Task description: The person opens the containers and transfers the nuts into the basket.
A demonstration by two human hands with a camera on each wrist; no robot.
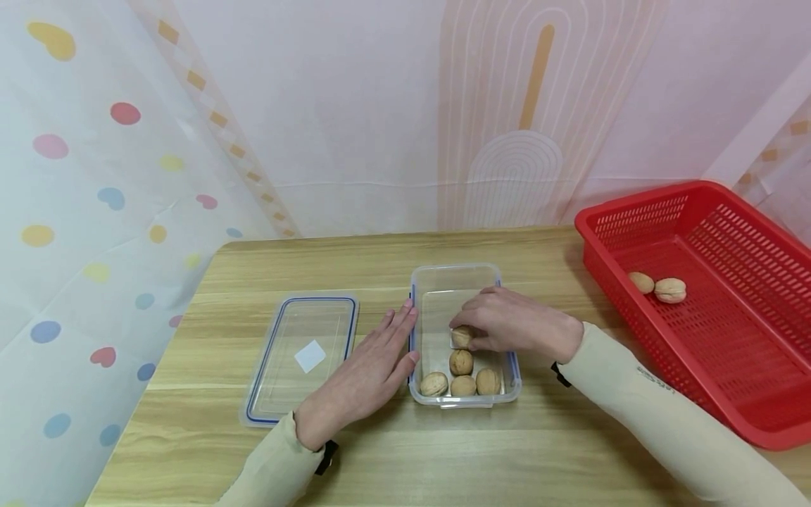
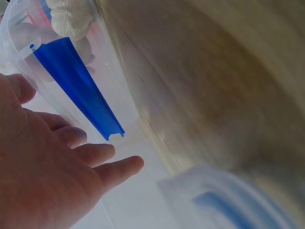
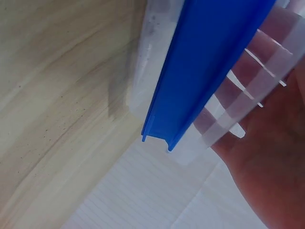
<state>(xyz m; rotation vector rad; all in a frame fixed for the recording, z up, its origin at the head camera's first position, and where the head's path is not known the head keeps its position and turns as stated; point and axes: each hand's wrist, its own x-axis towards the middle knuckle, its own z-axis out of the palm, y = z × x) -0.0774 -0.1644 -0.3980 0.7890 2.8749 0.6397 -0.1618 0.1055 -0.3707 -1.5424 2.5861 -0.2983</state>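
Observation:
A clear plastic food container [image 1: 437,282] with blue side clips stands on the table, several walnuts [image 1: 461,362] gathered toward its near end. My right hand [image 1: 507,320] reaches in over the right wall, and its fingertips pinch another walnut [image 1: 462,337] just beyond them. Along the left wall lies my left hand [image 1: 370,373], fingers extended, fingertips at the rim. The left wrist view has this hand [image 2: 57,162] beside a lowered blue clip [image 2: 78,86]. In the right wrist view, another blue clip [image 3: 205,62] partly covers the right hand [image 3: 267,143]; its fingertips are hidden there.
Left of the container, a clear lid [image 1: 300,320] with a blue seal and a white square label lies flat. A red perforated basket [image 1: 716,366] stands at the right with two walnuts [image 1: 669,290] inside. A patterned cloth [image 1: 355,141] hangs behind the wooden table [image 1: 526,465].

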